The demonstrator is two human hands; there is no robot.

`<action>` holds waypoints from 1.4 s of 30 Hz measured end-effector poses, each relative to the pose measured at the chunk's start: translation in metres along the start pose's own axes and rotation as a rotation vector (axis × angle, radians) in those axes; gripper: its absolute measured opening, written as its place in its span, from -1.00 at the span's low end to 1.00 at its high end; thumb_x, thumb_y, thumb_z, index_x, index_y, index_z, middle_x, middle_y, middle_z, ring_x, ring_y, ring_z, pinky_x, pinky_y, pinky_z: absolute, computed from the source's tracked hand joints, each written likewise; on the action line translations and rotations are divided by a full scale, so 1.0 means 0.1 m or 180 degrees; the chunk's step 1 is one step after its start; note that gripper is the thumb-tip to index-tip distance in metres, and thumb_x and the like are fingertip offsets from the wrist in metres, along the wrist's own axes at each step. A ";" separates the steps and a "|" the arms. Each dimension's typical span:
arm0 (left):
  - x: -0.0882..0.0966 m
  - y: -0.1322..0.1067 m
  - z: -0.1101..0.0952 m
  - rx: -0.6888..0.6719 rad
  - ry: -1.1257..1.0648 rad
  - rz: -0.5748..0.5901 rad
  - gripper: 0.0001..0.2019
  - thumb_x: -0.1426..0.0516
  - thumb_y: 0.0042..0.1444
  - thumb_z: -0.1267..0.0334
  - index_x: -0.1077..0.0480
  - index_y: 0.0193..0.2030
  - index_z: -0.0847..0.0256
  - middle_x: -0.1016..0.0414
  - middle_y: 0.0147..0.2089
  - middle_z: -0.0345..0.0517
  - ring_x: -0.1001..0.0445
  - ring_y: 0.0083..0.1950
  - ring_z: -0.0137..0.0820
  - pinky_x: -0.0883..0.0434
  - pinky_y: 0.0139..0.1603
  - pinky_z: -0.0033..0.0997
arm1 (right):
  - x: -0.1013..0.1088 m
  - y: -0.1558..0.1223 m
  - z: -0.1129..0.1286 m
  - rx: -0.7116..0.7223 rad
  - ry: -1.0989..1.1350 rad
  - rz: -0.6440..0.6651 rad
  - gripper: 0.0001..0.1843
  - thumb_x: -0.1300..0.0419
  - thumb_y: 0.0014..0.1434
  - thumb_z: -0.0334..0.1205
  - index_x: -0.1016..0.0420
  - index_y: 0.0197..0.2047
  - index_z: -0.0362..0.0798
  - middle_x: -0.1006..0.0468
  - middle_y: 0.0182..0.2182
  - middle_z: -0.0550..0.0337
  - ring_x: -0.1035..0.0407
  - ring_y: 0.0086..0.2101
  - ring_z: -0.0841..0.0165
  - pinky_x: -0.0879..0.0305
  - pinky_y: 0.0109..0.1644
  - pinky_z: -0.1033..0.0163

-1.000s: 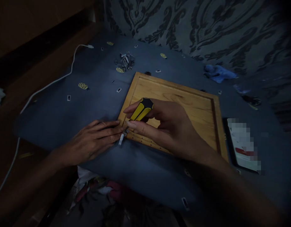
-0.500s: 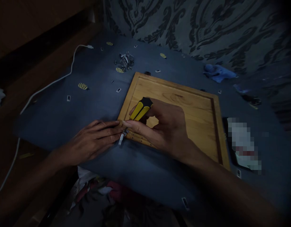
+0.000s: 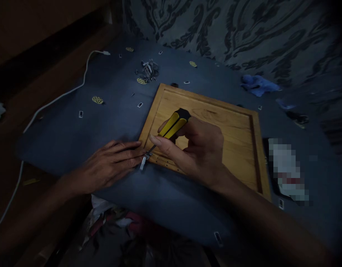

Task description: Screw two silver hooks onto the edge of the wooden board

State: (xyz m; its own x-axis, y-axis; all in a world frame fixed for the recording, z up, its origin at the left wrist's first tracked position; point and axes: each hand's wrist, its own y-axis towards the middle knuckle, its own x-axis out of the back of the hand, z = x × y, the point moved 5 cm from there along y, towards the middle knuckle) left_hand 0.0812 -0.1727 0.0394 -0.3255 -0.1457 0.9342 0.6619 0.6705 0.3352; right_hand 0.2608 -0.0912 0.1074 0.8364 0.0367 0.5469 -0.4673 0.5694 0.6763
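Note:
A wooden panel (image 3: 215, 115) with a raised rim lies on a dark blue cloth. My right hand (image 3: 196, 148) is closed around a yellow and black screwdriver (image 3: 175, 124), whose tip points down at a small metal bracket (image 3: 144, 160) on the panel's near left corner. My left hand (image 3: 109, 165) lies flat on the cloth beside that corner, fingers stretched out and fingertips touching the bracket. A row of small holes runs along the panel's near edge.
A heap of screws and metal fittings (image 3: 148, 70) lies at the back of the cloth, with yellow perforated discs (image 3: 97, 99) and small tags scattered about. A white cable (image 3: 59, 97) runs along the left. A blue rag (image 3: 257, 84) and a phone (image 3: 288, 172) lie to the right.
My right hand has drawn back and tilted the screwdriver, so its handle now sits higher and further right and the metal shaft shows. My left hand has stayed in place.

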 end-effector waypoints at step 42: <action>0.01 0.02 0.00 0.0047 -0.0023 -0.0022 -0.64 0.12 0.60 0.26 -0.33 0.37 0.17 -0.57 0.32 -0.14 -0.41 0.44 -0.30 -0.31 0.33 -0.22 | 0.05 0.02 0.01 -0.0464 0.0170 -0.0347 -0.64 -0.42 0.28 -0.10 -0.35 -0.42 0.04 -0.41 -0.56 0.36 -0.36 -0.54 0.41 -0.32 -0.48 0.26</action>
State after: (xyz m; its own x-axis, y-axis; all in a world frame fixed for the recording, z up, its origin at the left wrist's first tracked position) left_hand 0.0822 -0.1716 0.0414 -0.3348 -0.1451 0.9310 0.6497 0.6801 0.3396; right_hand 0.2641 -0.0906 0.1119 0.8956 0.0095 0.4447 -0.3298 0.6851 0.6495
